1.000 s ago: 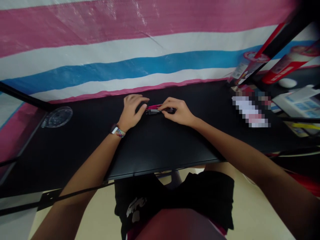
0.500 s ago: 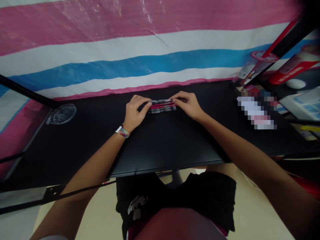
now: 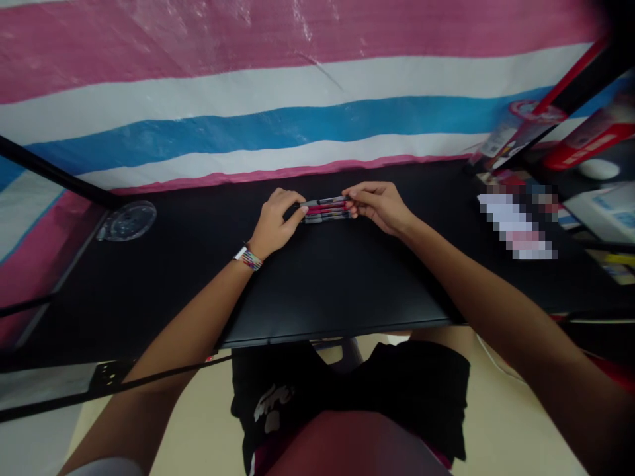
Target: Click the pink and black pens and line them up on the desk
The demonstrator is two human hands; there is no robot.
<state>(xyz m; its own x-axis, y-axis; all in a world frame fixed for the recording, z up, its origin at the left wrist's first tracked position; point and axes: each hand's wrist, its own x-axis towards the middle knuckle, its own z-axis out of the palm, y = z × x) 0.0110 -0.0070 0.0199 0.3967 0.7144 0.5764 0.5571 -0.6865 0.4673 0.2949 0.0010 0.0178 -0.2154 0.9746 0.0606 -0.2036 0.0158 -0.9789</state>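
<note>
Several pens lie side by side across the black desk [image 3: 317, 277], roughly parallel to its back edge. The farthest is a clear-and-dark pen [image 3: 326, 200]; a red pen [image 3: 325, 208] comes behind it toward me, then a grey-and-dark pen [image 3: 328, 217]. My left hand [image 3: 278, 221] is closed at the left ends, thumb and fingers pinching the farthest pen. On the other side, my right hand [image 3: 381, 206] pinches that pen's right end between thumb and index finger. Its other fingers curl by the right ends of the nearer pens.
A clear plastic lid [image 3: 129, 221] lies at the desk's left. On the right are a clear cup with a pink rim [image 3: 506, 135], a red bottle [image 3: 590, 142], a white mouse-like object [image 3: 599, 169] and a blurred-out packet [image 3: 518, 225]. A striped sheet [image 3: 278, 125] hangs behind.
My right hand has turned, its lower fingers now curled beside the nearer pens' right ends. The left hand keeps its pinch. The whole view has shifted slightly.
</note>
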